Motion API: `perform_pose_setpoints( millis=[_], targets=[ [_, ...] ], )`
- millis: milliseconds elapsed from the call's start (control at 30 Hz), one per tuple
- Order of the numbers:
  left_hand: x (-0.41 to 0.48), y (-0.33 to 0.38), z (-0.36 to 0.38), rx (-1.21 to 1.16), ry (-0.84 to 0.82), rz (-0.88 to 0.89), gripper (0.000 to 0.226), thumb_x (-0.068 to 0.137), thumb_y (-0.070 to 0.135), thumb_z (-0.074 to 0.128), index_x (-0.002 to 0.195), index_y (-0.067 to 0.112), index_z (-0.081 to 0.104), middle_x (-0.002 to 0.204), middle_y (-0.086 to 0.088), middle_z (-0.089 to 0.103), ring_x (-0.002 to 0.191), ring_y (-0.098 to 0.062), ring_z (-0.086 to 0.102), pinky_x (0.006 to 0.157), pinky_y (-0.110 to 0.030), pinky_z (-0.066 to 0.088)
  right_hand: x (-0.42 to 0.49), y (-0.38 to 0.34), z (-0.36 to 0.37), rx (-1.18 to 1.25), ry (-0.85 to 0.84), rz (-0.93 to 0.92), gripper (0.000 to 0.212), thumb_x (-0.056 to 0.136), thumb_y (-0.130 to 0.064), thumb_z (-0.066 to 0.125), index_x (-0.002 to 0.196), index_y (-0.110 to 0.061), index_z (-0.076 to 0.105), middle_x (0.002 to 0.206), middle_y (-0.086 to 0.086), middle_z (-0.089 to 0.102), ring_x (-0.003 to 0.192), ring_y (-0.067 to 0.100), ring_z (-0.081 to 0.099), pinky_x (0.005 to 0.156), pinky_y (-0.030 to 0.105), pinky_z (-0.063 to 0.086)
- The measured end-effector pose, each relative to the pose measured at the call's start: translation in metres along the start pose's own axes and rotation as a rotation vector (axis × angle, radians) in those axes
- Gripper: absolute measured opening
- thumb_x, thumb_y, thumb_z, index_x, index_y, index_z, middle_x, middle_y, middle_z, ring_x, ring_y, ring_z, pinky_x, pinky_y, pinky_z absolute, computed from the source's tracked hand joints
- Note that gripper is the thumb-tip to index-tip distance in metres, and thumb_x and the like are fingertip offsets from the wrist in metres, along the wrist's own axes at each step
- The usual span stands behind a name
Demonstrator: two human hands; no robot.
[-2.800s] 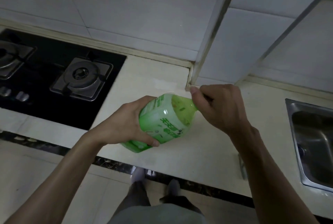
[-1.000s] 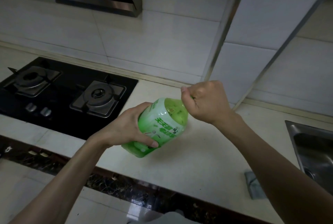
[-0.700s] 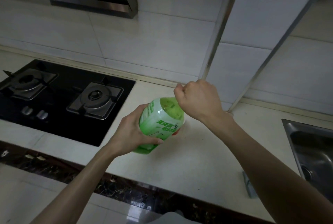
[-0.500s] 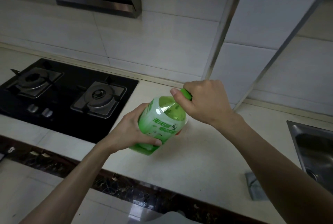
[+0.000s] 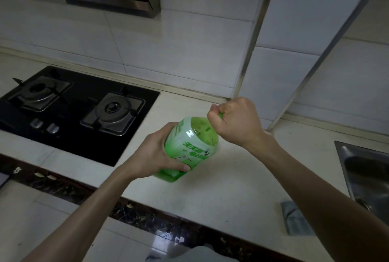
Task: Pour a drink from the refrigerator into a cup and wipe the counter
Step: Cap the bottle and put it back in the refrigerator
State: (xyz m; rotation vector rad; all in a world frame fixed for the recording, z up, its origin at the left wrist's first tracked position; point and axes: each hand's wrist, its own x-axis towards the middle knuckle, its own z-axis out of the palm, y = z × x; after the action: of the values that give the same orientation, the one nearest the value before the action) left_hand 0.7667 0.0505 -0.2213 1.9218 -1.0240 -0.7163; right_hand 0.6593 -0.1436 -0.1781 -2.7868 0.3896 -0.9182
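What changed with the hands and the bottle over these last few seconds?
The right hand has re-gripped and twisted on the green cap, going from fingers laid over it to a closed fist round it. The left hand still grips the tilted bottle. The grey cloth on the counter has not moved.

Dim, greyish light throughout, soft shadows, lines bowed at the wide-angle edges.

From the near left, the left hand (image 5: pixel 155 154) wraps fingers and thumb round the bottle (image 5: pixel 193 146). The right hand (image 5: pixel 235 120), reaching in from the near right, is fisted over the cap (image 5: pixel 220 115).
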Motion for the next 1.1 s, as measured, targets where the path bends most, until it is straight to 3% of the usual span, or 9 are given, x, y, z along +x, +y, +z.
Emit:
perform_pose_setpoints(
  millis=[167, 300, 400, 533, 700, 833, 933, 1033, 1100],
  targets=[
    [0.010, 0.001, 0.030, 0.082, 0.160, 0.023, 0.092, 0.050, 0.025, 0.097, 0.129, 0.031, 0.050, 0.109, 0.016, 0.064, 0.101, -0.003, 0.061, 0.081, -0.022, 0.050, -0.008, 0.017, 0.006, 0.006, -0.075, 0.176, 0.047, 0.081, -0.034, 0.030, 0.040, -0.018, 0.013, 0.035, -0.007, 0.009, 0.034, 0.011, 0.015, 0.047, 0.021, 0.007],
    [0.017, 0.002, 0.052, 0.089, 0.212, 0.009, 0.095, 0.050, 0.031, 0.096, 0.133, 0.029, 0.047, 0.112, 0.014, 0.062, 0.104, -0.007, 0.059, 0.085, -0.027, 0.052, -0.007, 0.030, 0.001, -0.013, -0.190, 0.291, 0.051, 0.088, -0.031, 0.036, 0.042, -0.013, 0.024, 0.039, 0.002, 0.024, 0.041, 0.020, 0.029, 0.049, 0.027, 0.017],
    [0.017, 0.008, 0.063, 0.012, 0.251, -0.026, 0.092, 0.051, 0.029, 0.096, 0.128, 0.037, 0.045, 0.111, 0.018, 0.061, 0.104, 0.001, 0.058, 0.081, -0.018, 0.048, -0.003, 0.033, -0.006, 0.015, -0.163, 0.295, 0.061, 0.096, -0.040, 0.041, 0.043, -0.012, 0.031, 0.042, 0.002, 0.031, 0.043, 0.020, 0.035, 0.052, 0.030, 0.026],
    [0.010, 0.013, 0.065, -0.101, 0.325, -0.083, 0.093, 0.052, 0.026, 0.097, 0.126, 0.041, 0.044, 0.110, 0.022, 0.061, 0.103, 0.010, 0.057, 0.079, -0.012, 0.049, -0.001, 0.034, -0.012, 0.357, -0.184, 0.342, 0.076, 0.096, -0.062, 0.024, 0.053, -0.009, 0.057, 0.053, 0.005, 0.059, 0.054, 0.022, 0.059, 0.064, 0.037, 0.051],
    [-0.012, 0.007, 0.051, -0.143, 0.478, -0.150, 0.094, 0.052, 0.024, 0.097, 0.128, 0.037, 0.043, 0.111, 0.019, 0.060, 0.104, 0.008, 0.057, 0.081, -0.008, 0.048, -0.014, 0.015, 0.006, 0.824, -0.203, 0.436, 0.052, 0.102, -0.046, 0.035, 0.079, -0.013, 0.069, 0.068, 0.004, 0.068, 0.061, 0.018, 0.066, 0.064, 0.039, 0.056],
    [-0.042, -0.004, 0.033, -0.185, 0.623, -0.210, 0.100, 0.050, 0.029, 0.097, 0.135, 0.028, 0.044, 0.115, 0.013, 0.061, 0.108, -0.006, 0.061, 0.091, -0.032, 0.055, -0.022, -0.022, 0.030, 1.151, -0.241, 0.512, 0.046, 0.098, -0.040, 0.036, 0.094, -0.011, 0.071, 0.088, 0.007, 0.073, 0.081, 0.024, 0.069, 0.074, 0.034, 0.057],
    [-0.069, -0.011, 0.019, -0.219, 0.755, -0.254, 0.099, 0.052, 0.026, 0.097, 0.136, 0.027, 0.045, 0.115, 0.012, 0.063, 0.107, -0.008, 0.063, 0.091, -0.036, 0.056, -0.025, -0.058, 0.043, 1.210, -0.314, 0.444, 0.039, 0.098, -0.032, 0.037, 0.101, -0.011, 0.070, 0.091, 0.004, 0.073, 0.083, 0.019, 0.068, 0.067, 0.019, 0.052],
    [-0.097, -0.020, 0.005, -0.250, 0.838, -0.280, 0.097, 0.054, 0.022, 0.096, 0.136, 0.025, 0.044, 0.116, 0.012, 0.063, 0.107, -0.006, 0.063, 0.092, -0.034, 0.056, -0.023, -0.093, 0.056, 1.189, -0.360, 0.347, 0.033, 0.098, -0.030, 0.040, 0.103, -0.019, 0.070, 0.095, -0.002, 0.073, 0.087, 0.020, 0.068, 0.079, 0.035, 0.056],
    [-0.116, -0.028, -0.007, -0.255, 0.874, -0.284, 0.097, 0.054, 0.021, 0.096, 0.136, 0.025, 0.044, 0.117, 0.013, 0.062, 0.108, -0.004, 0.062, 0.092, -0.031, 0.055, -0.021, -0.117, 0.063, 1.210, -0.389, 0.312, 0.030, 0.098, -0.028, 0.041, 0.102, -0.020, 0.070, 0.095, -0.002, 0.073, 0.086, 0.019, 0.069, 0.080, 0.035, 0.056]
  ],
)
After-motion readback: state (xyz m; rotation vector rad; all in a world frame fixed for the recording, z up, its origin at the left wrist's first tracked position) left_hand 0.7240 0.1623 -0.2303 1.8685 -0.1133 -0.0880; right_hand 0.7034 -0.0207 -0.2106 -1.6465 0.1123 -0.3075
